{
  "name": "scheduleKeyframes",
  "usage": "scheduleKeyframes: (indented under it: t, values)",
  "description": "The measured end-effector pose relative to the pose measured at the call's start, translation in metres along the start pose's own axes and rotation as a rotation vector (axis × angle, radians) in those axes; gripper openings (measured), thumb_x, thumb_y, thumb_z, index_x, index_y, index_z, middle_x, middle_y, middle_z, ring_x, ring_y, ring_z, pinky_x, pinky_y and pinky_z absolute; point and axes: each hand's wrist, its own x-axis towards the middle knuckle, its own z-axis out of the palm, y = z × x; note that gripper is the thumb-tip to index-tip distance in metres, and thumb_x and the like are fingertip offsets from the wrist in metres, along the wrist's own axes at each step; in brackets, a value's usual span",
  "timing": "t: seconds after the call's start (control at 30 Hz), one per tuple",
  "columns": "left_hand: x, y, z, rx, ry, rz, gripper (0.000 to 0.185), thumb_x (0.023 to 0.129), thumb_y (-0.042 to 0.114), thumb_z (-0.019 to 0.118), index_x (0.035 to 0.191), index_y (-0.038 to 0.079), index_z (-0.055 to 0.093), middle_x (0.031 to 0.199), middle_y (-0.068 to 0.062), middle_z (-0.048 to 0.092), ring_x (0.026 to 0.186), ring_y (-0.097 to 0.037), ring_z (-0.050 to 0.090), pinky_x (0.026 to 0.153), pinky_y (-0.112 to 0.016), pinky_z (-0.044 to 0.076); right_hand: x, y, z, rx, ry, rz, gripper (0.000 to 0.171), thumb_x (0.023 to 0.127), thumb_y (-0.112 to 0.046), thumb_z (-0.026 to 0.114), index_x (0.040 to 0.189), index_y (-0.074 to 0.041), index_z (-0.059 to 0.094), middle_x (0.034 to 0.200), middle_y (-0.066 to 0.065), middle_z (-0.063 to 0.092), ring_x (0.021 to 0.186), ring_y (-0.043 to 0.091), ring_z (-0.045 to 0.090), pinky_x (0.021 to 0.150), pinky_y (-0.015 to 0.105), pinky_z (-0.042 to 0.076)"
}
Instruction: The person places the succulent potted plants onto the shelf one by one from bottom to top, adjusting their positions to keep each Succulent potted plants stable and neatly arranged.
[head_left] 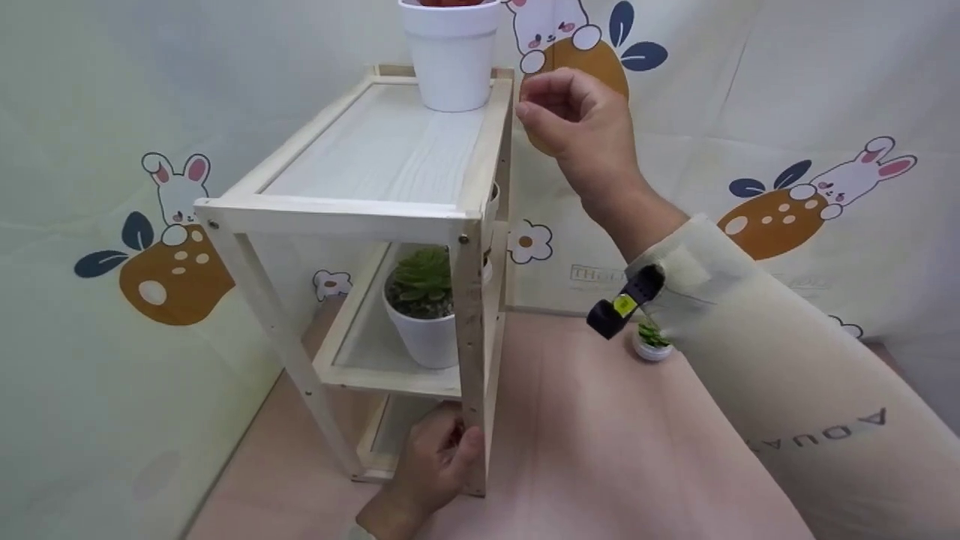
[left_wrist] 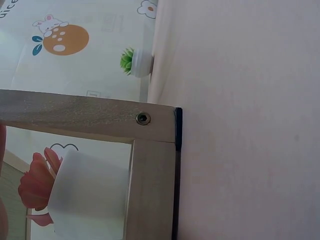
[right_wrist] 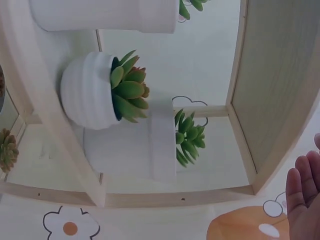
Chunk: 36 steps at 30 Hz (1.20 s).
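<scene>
A pale wooden three-tier plant stand (head_left: pixel 337 214) stands before me. Low down at its near right corner, my left hand (head_left: pixel 431 461) grips the front leg (head_left: pixel 471 337), with the thumb across the wood. At the level of the top tier, my right hand (head_left: pixel 592 131) is raised just right of the stand, its fingers loosely bent and nothing between them; the fingers (right_wrist: pixel 296 187) look relaxed in the right wrist view. A white pot (head_left: pixel 454 56) sits on the top tier, its plant mostly cut off by the frame. On the middle tier is a green succulent in a white pot (head_left: pixel 424 330).
A small potted plant (head_left: pixel 652 341) stands on the pink cloth (head_left: pixel 570 420) right of the stand, near my right sleeve. In the left wrist view a red plant (left_wrist: pixel 37 182) in a white pot shows behind the frame. More potted succulents (right_wrist: pixel 131 90) fill the tiers.
</scene>
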Motion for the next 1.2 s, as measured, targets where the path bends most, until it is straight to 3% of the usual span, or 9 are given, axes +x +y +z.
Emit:
scheduleKeyframes:
  t: [0.13,0.47,0.67,0.83,1.2]
  values:
    - [-0.001,-0.001,-0.001,0.004,0.007,0.006,0.010,0.105,0.016,0.058,0.101,0.007,0.061,0.085,-0.002,0.068,0.069,-0.005,0.059,0.061,-0.014,0.049,-0.011,0.010,-0.013,0.060,0.001,0.037,0.027,0.094,-0.012,0.076,0.120,-0.008,0.069,0.119,0.006,0.067,0.110,0.020,0.064,0.095,0.024,0.054]
    - [0.000,0.001,0.000,-0.001,-0.004,-0.023,0.003,0.100,0.009,0.060,0.102,0.007,0.061,0.084,-0.001,0.067,0.070,-0.002,0.057,0.061,-0.014,0.049,-0.056,0.068,-0.060,-0.089,0.009,0.080,0.041,0.096,-0.028,0.077,0.130,-0.010,0.065,0.122,0.006,0.068,0.112,0.016,0.066,0.095,0.019,0.054]
    - [-0.001,0.000,0.000,0.019,-0.009,-0.020,0.007,0.103,0.011,0.059,0.101,0.005,0.061,0.084,-0.001,0.066,0.070,-0.003,0.057,0.062,-0.014,0.049,-0.084,0.105,-0.090,-0.105,0.055,0.121,0.045,0.097,-0.029,0.075,0.135,-0.010,0.062,0.125,0.007,0.067,0.114,0.015,0.067,0.096,0.016,0.053]
    - [-0.002,-0.002,0.000,0.034,-0.004,-0.004,0.009,0.104,0.013,0.058,0.101,0.005,0.060,0.083,-0.001,0.064,0.070,-0.003,0.055,0.062,-0.014,0.048,-0.104,0.133,-0.114,-0.103,0.108,0.163,0.049,0.097,-0.029,0.074,0.139,-0.008,0.058,0.125,0.001,0.066,0.117,0.012,0.066,0.095,0.014,0.052]
    - [-0.001,-0.002,0.001,-0.002,-0.002,0.012,0.019,0.108,0.021,0.054,0.102,0.004,0.061,0.085,-0.004,0.067,0.071,-0.005,0.058,0.063,-0.014,0.050,-0.141,0.192,-0.143,-0.010,0.249,0.300,0.055,0.096,-0.020,0.077,0.142,-0.003,0.053,0.126,0.005,0.062,0.115,0.010,0.063,0.093,0.012,0.052]
